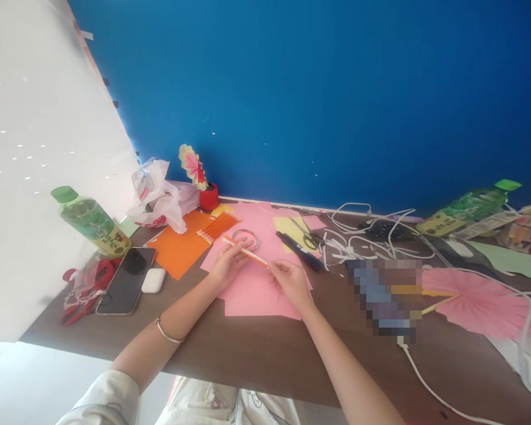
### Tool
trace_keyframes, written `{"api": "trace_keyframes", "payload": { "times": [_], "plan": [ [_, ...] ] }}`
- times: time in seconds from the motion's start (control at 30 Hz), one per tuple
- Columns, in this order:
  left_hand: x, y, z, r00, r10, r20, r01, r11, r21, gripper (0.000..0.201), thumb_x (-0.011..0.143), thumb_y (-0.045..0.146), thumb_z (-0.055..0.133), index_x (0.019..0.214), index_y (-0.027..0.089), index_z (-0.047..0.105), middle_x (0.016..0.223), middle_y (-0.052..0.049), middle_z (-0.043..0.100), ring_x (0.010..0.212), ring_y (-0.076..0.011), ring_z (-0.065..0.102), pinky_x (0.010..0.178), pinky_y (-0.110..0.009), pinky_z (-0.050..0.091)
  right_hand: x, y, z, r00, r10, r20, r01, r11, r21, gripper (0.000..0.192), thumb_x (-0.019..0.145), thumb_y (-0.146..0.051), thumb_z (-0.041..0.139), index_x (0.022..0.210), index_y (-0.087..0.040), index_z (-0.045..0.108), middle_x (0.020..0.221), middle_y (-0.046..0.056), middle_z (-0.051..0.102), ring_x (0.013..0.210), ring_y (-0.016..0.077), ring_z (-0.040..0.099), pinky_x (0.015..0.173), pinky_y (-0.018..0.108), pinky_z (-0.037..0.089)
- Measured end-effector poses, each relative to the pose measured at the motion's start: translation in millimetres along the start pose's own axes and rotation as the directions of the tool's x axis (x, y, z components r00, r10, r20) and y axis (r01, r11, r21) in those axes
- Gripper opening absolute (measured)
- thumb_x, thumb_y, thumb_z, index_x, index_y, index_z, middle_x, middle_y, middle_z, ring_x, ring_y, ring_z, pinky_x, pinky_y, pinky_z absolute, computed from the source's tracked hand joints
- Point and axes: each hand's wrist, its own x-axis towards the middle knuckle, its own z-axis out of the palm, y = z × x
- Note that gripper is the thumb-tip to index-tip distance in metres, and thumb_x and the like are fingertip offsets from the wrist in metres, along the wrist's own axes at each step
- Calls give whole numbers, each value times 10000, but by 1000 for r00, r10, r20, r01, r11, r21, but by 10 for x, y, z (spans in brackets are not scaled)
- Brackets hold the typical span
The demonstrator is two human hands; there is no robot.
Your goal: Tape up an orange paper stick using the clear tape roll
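Note:
Both hands hold a narrow folded orange paper strip [251, 255] with a white band along it, above the desk. My left hand [229, 264] has its fingers closed around the strip's left half. At the other end, the thumb and fingers of my right hand [287, 282] pinch the strip's tip. Beneath lie overlapping pink paper sheets [252, 304]. Just behind my left hand rests a thin ring [256, 237], perhaps a roll of tape, partly hidden by the fingers. Pleated orange paper [219, 227] lies beyond it, on a flat orange sheet [174, 251].
Black pens [298, 251] and scissors [308, 238] lie right of the pink sheets. Tangled white cables [358, 245] and a pink paper fan [482, 301] are further right. A phone [128, 280], white earbud case [153, 280] and green-capped bottle [92, 224] stand or lie left.

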Motion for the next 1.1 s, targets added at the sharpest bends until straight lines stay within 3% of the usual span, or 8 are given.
{"api": "trace_keyframes", "payload": {
  "times": [0.23, 0.5, 0.77, 1.1],
  "plan": [
    [6, 48, -1, 998, 68, 5, -67, 998, -15, 246, 797, 314, 603, 965, 138, 643, 1097, -128, 636, 1046, -246, 591, 992, -391, 384, 7, 40, 1, 1000, -14, -2, 14, 1000, 1, 329, 683, -474, 643, 696, -147, 609, 644, 33, 609, 488, 104, 520, 459, 237, 442],
    [36, 69, -13, 996, 65, -58, -65, 998, -12, 353, 836, 438, 514, 934, 121, 635, 1053, -144, 648, 986, -244, 619, 963, -409, 409, 12, 46, -9, 1000, -9, 23, 9, 1000, -21, 308, 715, -455, 625, 717, -147, 616, 644, 26, 607, 512, 107, 530, 480, 234, 446],
    [51, 147, -46, 993, 73, -90, -76, 997, -23, 309, 810, 400, 563, 885, 107, 625, 951, -136, 677, 892, -216, 651, 943, -389, 429, 12, 22, -42, 993, -15, 113, 16, 1000, -3, 326, 702, -468, 634, 765, -148, 638, 647, 31, 630, 538, 123, 566, 552, 270, 486],
    [105, 170, -84, 997, 14, -73, -11, 999, 30, 284, 854, 363, 513, 912, 110, 628, 1007, -150, 665, 953, -224, 635, 934, -372, 442, 66, -15, -96, 996, -44, 73, 46, 999, -17, 316, 677, -469, 651, 699, -155, 625, 563, 7, 593, 502, 123, 546, 524, 273, 476]
  ]
}}
